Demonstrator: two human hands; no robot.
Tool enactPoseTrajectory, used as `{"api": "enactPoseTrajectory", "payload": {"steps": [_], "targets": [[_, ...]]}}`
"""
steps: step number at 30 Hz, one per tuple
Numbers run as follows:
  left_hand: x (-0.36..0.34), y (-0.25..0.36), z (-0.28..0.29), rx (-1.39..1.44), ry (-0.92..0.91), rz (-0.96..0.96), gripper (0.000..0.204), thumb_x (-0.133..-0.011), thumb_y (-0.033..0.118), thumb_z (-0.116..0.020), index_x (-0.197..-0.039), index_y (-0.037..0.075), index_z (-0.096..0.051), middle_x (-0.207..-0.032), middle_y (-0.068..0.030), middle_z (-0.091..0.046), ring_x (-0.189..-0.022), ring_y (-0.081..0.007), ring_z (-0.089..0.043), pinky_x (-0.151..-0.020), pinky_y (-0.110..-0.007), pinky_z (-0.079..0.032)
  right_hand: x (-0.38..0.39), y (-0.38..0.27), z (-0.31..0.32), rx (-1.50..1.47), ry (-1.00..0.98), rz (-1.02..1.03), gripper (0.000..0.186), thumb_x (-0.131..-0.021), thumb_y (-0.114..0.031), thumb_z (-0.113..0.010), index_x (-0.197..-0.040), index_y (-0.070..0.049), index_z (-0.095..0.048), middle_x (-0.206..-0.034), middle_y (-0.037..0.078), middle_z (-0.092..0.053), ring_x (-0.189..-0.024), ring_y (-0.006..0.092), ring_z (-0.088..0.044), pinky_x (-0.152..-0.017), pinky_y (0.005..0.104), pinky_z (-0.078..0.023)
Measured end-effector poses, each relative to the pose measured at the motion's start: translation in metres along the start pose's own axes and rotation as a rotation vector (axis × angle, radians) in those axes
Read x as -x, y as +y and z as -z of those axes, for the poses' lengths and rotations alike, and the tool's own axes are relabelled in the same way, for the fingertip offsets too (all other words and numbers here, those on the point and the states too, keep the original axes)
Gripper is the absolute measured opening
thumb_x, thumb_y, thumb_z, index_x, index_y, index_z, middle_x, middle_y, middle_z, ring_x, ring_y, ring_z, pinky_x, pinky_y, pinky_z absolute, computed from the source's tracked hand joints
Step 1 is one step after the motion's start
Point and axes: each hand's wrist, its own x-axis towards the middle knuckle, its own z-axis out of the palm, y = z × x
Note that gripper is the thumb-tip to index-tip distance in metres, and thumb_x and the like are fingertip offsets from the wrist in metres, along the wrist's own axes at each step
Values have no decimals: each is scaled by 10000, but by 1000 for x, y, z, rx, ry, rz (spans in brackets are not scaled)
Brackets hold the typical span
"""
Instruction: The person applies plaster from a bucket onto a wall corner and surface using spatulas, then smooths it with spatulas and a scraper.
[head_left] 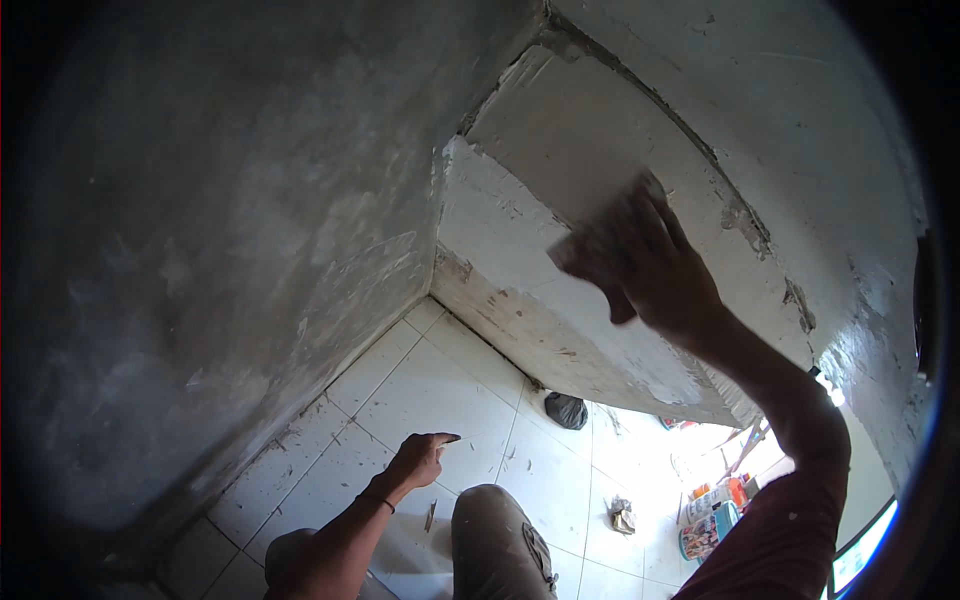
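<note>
Flat brown piece [570, 253], blurred, angular; at the lower edge of a smooth grey patch [560, 130] on the pale wall [500, 210]. It projects left from the right hand [655, 265], which grasps it. Left hand [418, 462] released, forefinger extended, above white floor tiles [545, 465]. Floor corner abuts a stained dark wall [220, 220]

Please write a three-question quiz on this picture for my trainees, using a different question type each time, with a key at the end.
1. True or false: the left hand is higher in the view than the right hand.

2. Multiple choice: what is on the left wrist?
A. a white glove
B. a thin dark band
C. a wide metal watch

3. Fill in the missing word: the black bundle lies on ____ floor tiles.

Key:
1. False; the right hand is higher, in front of the pale wall.
2. B
3. white
</note>
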Motion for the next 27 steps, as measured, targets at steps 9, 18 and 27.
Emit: {"api": "enactPoseTrajectory", "payload": {"steps": [9,18,27], "targets": [[0,7,3,-57,70,9,352,-921,30,-609,-1259,90,-690,-1004,-215,-735,-909,-391,-709,-811,-441,-569,-72,57,11,242,224,121,663,-840,-299,-757,-1446,-188,-513,-1445,115,-550,-1443,363,-428,-1272,507,-278],[2,22,1,-50,44,19,344,-917,24,-611,-1245,83,-699,-1036,-221,-731,-941,-401,-703,-832,-446,-565,-185,87,-7,-171,115,282,303,-876,-213,-707,-1176,-242,-737,-1218,-2,-676,-1201,253,-622,-1047,417,-531],[2,12,6,-45,-91,100,361,-916,6,-594,-1251,91,-697,-1122,-212,-724,-1034,-395,-692,-910,-438,-562,-28,63,12,80,4,88,555,-785,-355,-782,-1306,-208,-660,-1335,61,-627,-1362,315,-507,-1192,457,-403]]}}
